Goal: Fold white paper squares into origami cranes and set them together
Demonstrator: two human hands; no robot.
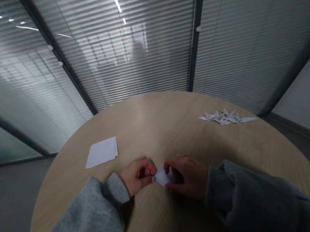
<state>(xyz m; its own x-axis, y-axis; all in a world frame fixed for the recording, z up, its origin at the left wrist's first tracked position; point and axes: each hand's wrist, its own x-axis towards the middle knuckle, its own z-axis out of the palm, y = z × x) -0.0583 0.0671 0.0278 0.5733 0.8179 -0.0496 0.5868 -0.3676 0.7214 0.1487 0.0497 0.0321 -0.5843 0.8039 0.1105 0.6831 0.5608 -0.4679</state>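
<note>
Between my hands, near the front middle of the table, is a small folded piece of white paper (162, 176). My left hand (139, 175) pinches its pointed left end with thumb and fingertips. On the other side, my right hand (186, 173) grips the wider part, its fingers curled over the far edge and its thumb at the near edge. The right fingers cover part of the paper, so its full shape is hidden. Both forearms, in grey sleeves, lie over the near part of the table.
A stack of white paper sheets (102, 152) lies on the left of the round wooden table (155, 119). Several white folded paper cranes (225, 117) are clustered at the far right. Glass panels with blinds (142, 71) stand behind the table.
</note>
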